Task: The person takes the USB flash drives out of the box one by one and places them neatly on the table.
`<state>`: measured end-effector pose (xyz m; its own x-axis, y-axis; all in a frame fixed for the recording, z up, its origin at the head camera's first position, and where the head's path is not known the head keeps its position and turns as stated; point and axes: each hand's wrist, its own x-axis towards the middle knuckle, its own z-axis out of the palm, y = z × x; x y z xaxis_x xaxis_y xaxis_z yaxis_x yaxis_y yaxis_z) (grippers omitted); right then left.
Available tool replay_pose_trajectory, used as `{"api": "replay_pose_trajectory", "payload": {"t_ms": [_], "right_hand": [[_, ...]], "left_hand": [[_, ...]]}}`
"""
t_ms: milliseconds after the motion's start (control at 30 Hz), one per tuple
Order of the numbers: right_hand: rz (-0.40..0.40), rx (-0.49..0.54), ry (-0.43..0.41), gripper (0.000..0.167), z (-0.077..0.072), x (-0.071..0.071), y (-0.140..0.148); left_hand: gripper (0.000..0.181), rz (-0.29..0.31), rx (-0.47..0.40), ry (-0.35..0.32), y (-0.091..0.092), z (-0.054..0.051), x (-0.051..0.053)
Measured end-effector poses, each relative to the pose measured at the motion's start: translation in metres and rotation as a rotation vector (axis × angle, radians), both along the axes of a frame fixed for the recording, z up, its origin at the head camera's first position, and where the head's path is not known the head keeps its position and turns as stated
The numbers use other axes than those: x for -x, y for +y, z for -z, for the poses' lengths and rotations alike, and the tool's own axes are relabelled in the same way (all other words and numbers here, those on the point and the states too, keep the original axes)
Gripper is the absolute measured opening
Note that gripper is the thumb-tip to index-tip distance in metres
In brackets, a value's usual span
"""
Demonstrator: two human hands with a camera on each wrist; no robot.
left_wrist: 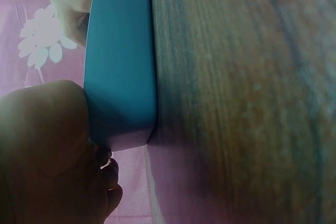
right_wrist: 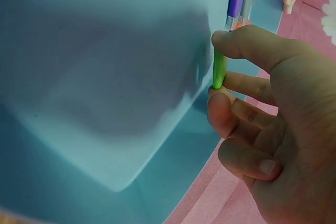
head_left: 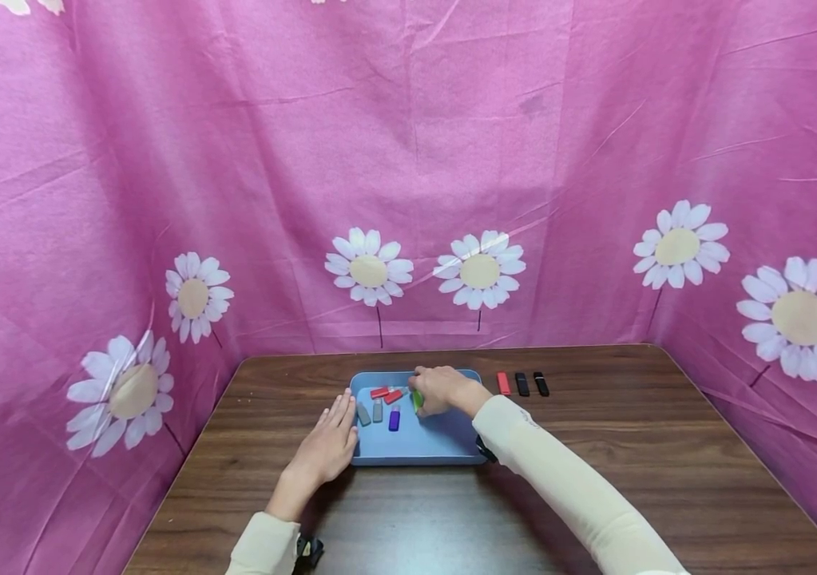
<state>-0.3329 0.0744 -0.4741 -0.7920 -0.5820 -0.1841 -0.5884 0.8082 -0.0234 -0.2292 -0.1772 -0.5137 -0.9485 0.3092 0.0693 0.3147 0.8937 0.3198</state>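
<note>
My right hand is over the blue tray and pinches a green USB stick between thumb and fingers. The stick stands on edge close to the tray floor; whether it touches cannot be told. Left of it inside the tray lie a purple USB stick, two grey USB sticks and two red USB sticks. My left hand, its fingers extended, rests against the tray's left side. In the left wrist view that hand touches the tray's outer wall.
On the wooden table, just right of the tray, a red USB stick and two black USB sticks lie in a row. A pink curtain with white flowers hangs behind the table and along both sides.
</note>
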Motion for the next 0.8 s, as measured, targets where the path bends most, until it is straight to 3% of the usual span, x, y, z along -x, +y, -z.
{"api": "replay_pose_trajectory", "payload": {"t_ms": [267, 500, 800], "right_hand": [[-0.030, -0.021, 0.030, 0.055, -0.009, -0.004, 0.004], [-0.052, 0.021, 0.046, 0.054, -0.018, -0.008, 0.012], [-0.047, 0.055, 0.055, 0.053, -0.020, -0.012, 0.028]], "left_hand": [[0.058, 0.000, 0.003, -0.006, -0.001, 0.001, 0.001], [0.058, 0.000, 0.000, 0.013, -0.001, 0.002, 0.001], [0.058, 0.008, -0.020, 0.017, 0.001, -0.003, -0.002]]}}
